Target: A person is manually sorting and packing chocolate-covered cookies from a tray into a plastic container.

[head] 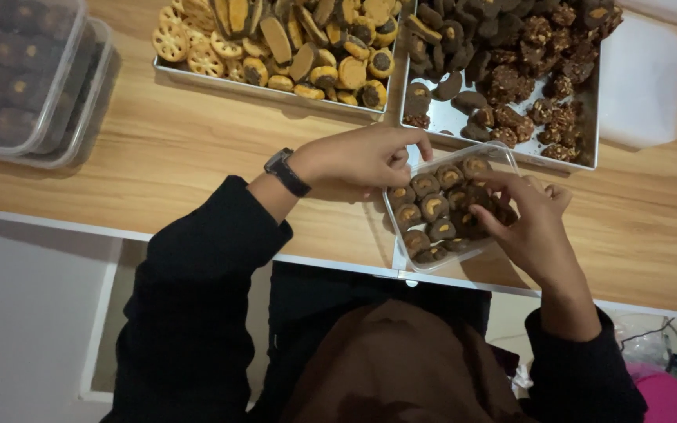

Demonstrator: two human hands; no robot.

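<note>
A small clear plastic box stands near the front edge of the wooden table, filled with dark round cookies topped with pale nuts. My left hand, with a black watch on the wrist, rests at the box's far left corner, fingers pinched together near a cookie; whether it grips one I cannot tell. My right hand lies over the right side of the box, its fingers touching the cookies inside.
Two metal trays stand at the back: one with yellow and brown biscuits, one with dark chocolate cookies. Stacked clear lidded boxes of dark cookies sit at far left. A white lid lies at right.
</note>
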